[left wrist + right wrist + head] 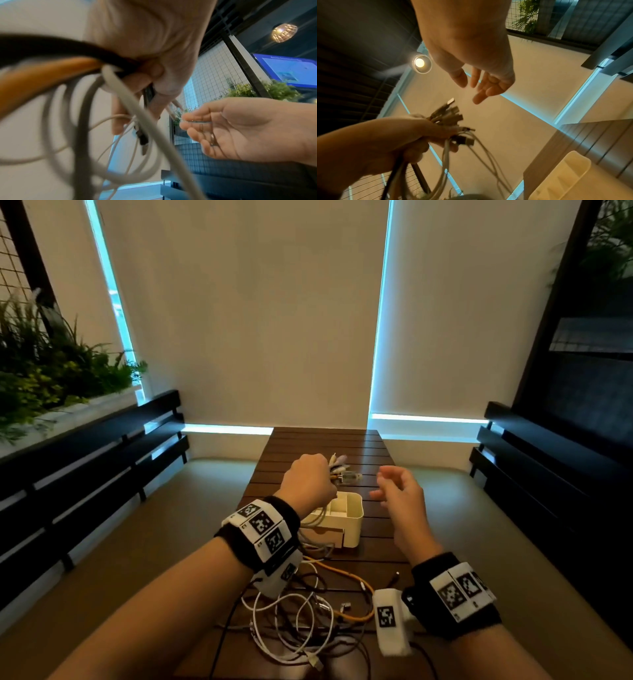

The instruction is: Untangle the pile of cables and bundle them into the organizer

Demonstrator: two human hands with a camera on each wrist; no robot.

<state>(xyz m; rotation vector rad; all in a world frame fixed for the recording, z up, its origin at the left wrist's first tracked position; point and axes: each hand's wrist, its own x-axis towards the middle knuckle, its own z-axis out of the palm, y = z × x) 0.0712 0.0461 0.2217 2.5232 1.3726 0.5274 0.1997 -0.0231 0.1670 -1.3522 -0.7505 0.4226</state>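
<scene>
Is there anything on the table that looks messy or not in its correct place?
Yes. Tangled cables sprawl loose on the table beside the organizer, and some droop over its rim. The left hand grips a bunch of cable ends.

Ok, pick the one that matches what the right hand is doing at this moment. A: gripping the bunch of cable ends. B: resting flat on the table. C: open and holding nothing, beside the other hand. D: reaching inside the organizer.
C: the right hand hangs in the air with fingers spread and empty, while the left hand grips the bunch of cable ends above the organizer.
</scene>
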